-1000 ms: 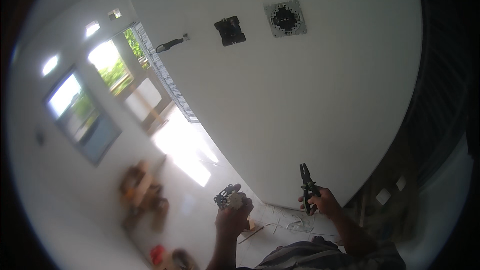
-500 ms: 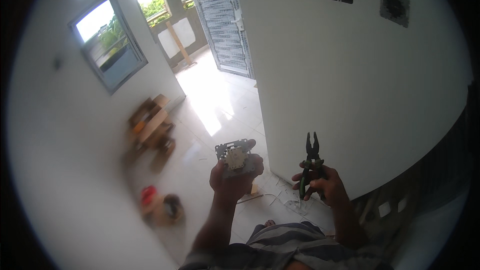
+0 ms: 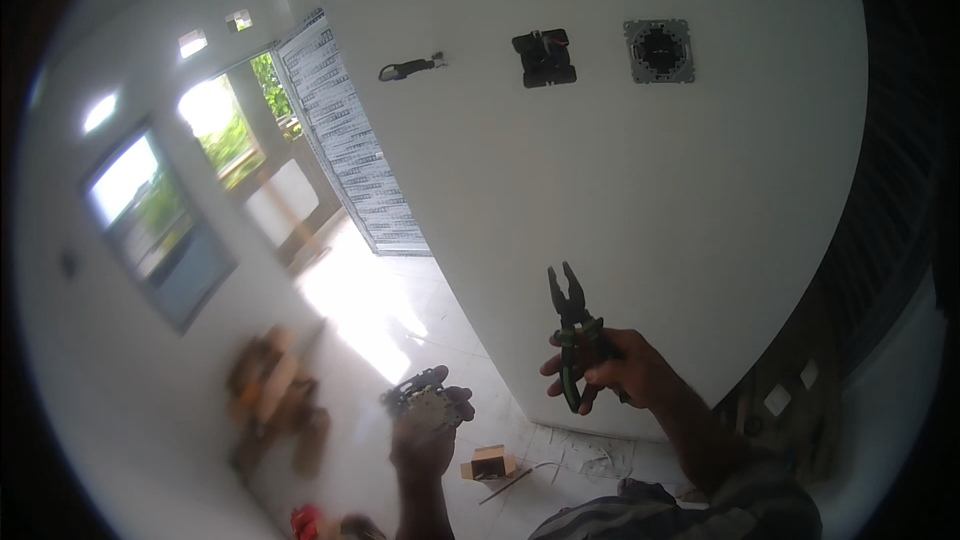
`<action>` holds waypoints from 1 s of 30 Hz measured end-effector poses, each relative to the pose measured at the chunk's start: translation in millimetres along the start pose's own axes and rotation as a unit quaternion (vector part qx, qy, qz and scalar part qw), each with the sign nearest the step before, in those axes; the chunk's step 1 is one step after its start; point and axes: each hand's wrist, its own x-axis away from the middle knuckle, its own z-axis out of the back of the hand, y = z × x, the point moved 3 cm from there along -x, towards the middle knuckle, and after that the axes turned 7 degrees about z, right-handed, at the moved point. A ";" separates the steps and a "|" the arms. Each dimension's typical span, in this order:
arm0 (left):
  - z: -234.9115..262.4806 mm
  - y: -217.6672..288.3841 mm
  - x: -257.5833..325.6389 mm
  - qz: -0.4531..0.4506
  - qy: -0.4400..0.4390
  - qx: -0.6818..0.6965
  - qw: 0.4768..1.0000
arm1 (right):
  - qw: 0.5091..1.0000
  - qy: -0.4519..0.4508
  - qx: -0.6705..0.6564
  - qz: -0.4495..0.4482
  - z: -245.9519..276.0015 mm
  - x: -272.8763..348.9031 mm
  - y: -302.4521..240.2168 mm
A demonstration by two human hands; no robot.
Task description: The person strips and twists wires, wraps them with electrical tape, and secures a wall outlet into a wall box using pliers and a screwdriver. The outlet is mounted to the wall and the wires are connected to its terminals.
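My left hand (image 3: pixel 425 452), low in the middle, is closed around an electrical wall insert (image 3: pixel 422 404) with a grey metal mounting frame and a pale body. Blur hides whether it is a socket or a switch. Combination pliers (image 3: pixel 571 315) with black-and-green handles are in my right hand (image 3: pixel 638 370), jaws upward and slightly apart. The pliers are in front of the white wall. Higher on that wall are a cable end in a small hole (image 3: pixel 408 69), a black back box (image 3: pixel 545 58) with wires, and a fitted insert with a metal frame (image 3: pixel 660 52).
A small open cardboard box (image 3: pixel 488 464) lies on the tiled floor (image 3: pixel 440 325) beside scraps at the wall's foot. Blurred wooden pieces (image 3: pixel 275 395) stand at left, with a red item (image 3: pixel 305 522) below. The wrapped door (image 3: pixel 350 140) is farther back, near a window (image 3: pixel 160 225).
The view has turned up and right, so the wall fittings show fully. My left hand with the insert sits lower; the pliers in my right hand appear farther left.
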 end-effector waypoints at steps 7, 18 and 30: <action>-34.6 38.2 -53.4 -0.062 0.008 -0.059 0.996 | 0.995 -0.002 -0.029 0.098 18.7 -77.4 -58.9; -111.6 72.6 -142.4 -0.197 -0.034 -0.178 0.963 | 0.989 -0.057 -0.080 0.107 52.7 -171.3 -88.8; -121.3 66.4 -175.0 -0.195 0.003 -0.192 0.962 | 0.979 -0.101 -0.126 0.127 63.4 -189.3 -84.2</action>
